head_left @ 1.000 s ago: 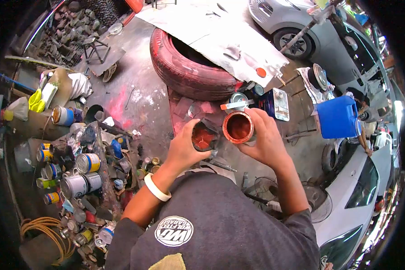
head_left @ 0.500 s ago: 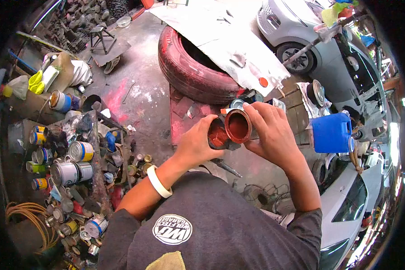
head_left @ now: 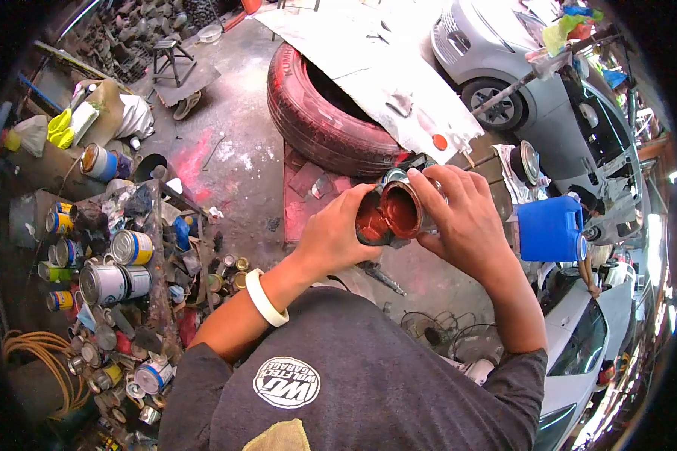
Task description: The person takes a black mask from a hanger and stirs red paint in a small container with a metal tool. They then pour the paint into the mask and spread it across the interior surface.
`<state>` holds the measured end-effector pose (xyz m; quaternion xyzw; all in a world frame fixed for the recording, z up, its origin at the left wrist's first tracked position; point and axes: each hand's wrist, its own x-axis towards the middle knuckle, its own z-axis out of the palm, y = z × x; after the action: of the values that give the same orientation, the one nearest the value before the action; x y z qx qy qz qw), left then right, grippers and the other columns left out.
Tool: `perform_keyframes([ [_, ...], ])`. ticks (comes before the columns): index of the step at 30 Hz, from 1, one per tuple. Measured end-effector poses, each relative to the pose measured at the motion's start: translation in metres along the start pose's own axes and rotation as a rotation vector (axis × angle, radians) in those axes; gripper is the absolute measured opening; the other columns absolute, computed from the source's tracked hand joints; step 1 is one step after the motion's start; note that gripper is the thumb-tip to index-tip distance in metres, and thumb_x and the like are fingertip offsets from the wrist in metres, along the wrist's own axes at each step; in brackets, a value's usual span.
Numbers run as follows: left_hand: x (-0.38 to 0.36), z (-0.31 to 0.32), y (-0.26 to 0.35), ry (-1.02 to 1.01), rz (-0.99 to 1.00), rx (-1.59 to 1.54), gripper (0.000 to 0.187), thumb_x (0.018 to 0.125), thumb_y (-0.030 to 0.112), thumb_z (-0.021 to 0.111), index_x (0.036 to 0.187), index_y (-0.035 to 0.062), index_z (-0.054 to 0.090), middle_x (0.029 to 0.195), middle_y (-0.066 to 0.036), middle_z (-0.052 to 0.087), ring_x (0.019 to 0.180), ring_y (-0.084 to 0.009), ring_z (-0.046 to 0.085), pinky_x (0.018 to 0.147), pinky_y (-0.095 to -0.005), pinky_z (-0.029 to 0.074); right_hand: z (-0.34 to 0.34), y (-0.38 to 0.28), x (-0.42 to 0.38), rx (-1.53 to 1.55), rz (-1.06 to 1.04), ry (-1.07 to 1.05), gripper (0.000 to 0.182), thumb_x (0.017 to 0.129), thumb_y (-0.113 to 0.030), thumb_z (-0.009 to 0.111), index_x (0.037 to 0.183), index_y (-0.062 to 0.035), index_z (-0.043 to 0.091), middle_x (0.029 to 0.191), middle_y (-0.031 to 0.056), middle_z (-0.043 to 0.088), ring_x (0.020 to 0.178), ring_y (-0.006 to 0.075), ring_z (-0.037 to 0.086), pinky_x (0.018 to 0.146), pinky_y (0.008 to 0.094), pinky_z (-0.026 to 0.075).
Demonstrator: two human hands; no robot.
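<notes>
Two red-coated paint cans (head_left: pixel 390 214) — rims touching, left hand (head_left: pixel 331 237), right hand (head_left: pixel 462 222)

Person in a dark grey shirt, bare forearms

The dark grey T-shirt (head_left: pixel 368 376) has short sleeves that end near the elbows. A round white logo (head_left: pixel 286 382) with letters is printed on it, and a yellowish patch (head_left: pixel 282 437) shows below. A white bracelet (head_left: pixel 265 298) sits on the left wrist.

Tyre (head_left: pixel 316 120) ahead, cluttered cans (head_left: pixel 116 282) left
</notes>
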<state>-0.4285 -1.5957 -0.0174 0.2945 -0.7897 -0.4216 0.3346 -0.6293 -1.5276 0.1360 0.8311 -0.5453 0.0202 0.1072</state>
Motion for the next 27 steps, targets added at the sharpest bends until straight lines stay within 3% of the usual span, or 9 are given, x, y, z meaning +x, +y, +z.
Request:
perform_keyframes([
  [3,0.001,-0.001,0.001,-0.001,-0.006,0.012,0.093,0.07,0.024,0.091,0.148,0.0114,0.043,0.128,-0.019,0.066,0.115,-0.04,0.069,0.092,-0.0485,0.059,-0.007,0.0,0.002,-0.033,-0.002,0.002,0.091,0.064,-0.019,0.09,0.147,-0.0124,0.054,0.13,0.0098,0.059,0.123,0.03,0.06,0.1,0.0469,0.046],
  [6,0.004,-0.004,0.004,-0.09,-0.113,-0.037,0.096,0.067,0.025,0.094,0.148,0.0086,0.046,0.139,-0.02,0.064,0.127,-0.0378,0.066,0.106,-0.0442,0.054,-0.01,0.0,0.003,-0.045,0.001,0.011,0.091,0.064,-0.019,0.09,0.147,-0.0126,0.054,0.13,0.0089,0.06,0.123,0.0289,0.06,0.1,0.0465,0.046],
  [24,0.001,0.0,-0.001,-0.098,-0.077,-0.041,0.096,0.067,0.029,0.096,0.147,0.0065,0.046,0.135,-0.021,0.065,0.124,-0.0383,0.067,0.104,-0.0448,0.054,-0.031,-0.002,0.001,-0.08,0.027,-0.003,0.095,0.062,-0.025,0.093,0.148,-0.0134,0.053,0.132,0.009,0.058,0.125,0.03,0.058,0.102,0.0474,0.044],
  [27,0.0,0.0,0.0,-0.098,-0.07,-0.036,0.096,0.067,0.029,0.096,0.147,0.0064,0.046,0.134,-0.021,0.065,0.124,-0.0386,0.067,0.104,-0.0449,0.054,-0.031,-0.003,-0.001,-0.056,0.041,-0.007,0.099,0.059,-0.013,0.093,0.149,-0.0127,0.054,0.137,0.011,0.057,0.126,0.0335,0.058,0.106,0.0497,0.045],
])
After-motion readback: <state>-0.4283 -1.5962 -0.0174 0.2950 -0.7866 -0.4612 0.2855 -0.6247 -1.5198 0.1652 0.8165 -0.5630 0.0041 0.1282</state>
